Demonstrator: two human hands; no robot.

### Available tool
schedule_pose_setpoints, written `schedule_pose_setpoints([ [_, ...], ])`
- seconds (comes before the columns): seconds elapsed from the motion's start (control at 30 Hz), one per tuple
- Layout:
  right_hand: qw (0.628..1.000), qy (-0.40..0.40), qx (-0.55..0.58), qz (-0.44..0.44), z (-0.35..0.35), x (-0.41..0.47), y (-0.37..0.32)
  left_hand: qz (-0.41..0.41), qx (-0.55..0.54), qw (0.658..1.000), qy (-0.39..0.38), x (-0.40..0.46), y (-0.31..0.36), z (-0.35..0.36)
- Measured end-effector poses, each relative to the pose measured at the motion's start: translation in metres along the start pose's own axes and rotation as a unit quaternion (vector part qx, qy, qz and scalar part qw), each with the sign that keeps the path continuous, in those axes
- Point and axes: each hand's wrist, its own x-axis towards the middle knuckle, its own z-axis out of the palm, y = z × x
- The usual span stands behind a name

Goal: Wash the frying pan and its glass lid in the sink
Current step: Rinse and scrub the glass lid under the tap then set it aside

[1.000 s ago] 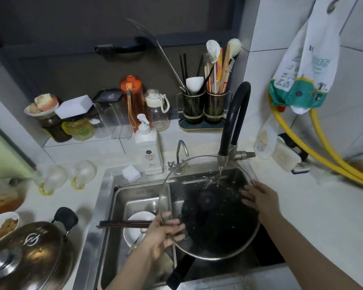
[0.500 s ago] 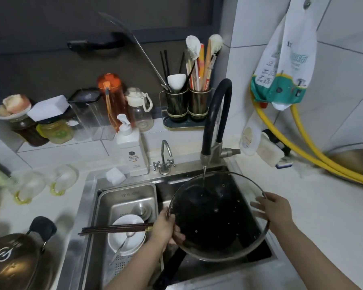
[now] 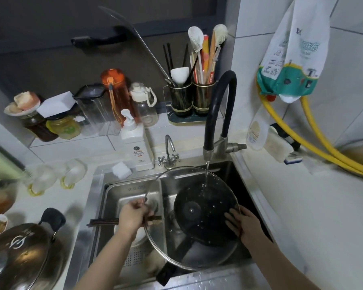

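Head view: glass lid held between left hand and right hand.

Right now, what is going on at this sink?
A person is rinsing the glass lid under the running tap. The left hand grips the lid's rim on one side, and the right hand rests flat against the opposite edge. The lid is held tilted over the right basin, where the frying pan sits underneath with its handle pointing toward the person. A bowl and chopsticks wait in the left basin.

Soap bottle behind the sink, chopsticks perhaps over a bowl
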Motion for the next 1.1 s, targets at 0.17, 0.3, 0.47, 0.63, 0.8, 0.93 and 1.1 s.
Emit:
schedule_pose_setpoints([
  [0.17, 0.999, -0.035, -0.027, -0.018, 0.029, 0.005, -0.003, -0.013, 0.003, 0.999, 0.032, 0.005, -0.001, -0.023],
  [0.3, 0.994, -0.054, -0.067, -0.061, 0.047, 0.005, -0.026, -0.044, 0.002, 0.998, 0.042, 0.003, -0.009, -0.023],
  [0.47, 0.982, -0.047, -0.144, -0.115, 0.051, 0.003, -0.063, -0.082, 0.006, 0.997, -0.002, 0.003, -0.021, -0.001],
  [0.63, 0.967, -0.031, -0.202, -0.153, 0.041, -0.003, -0.092, -0.106, 0.023, 0.993, -0.047, 0.004, -0.033, 0.041],
  [0.8, 0.963, -0.02, -0.218, -0.157, 0.021, -0.004, -0.102, -0.057, 0.029, 0.994, -0.087, 0.003, -0.031, 0.058],
  [0.93, 0.936, 0.01, -0.307, -0.17, -0.002, 0.004, -0.097, -0.026, 0.066, 0.994, -0.081, 0.007, -0.02, 0.048],
  [1.1, 0.949, -0.018, -0.275, -0.153, -0.015, 0.008, -0.085, -0.063, -0.076, 0.984, -0.151, 0.018, 0.004, 0.02],
])
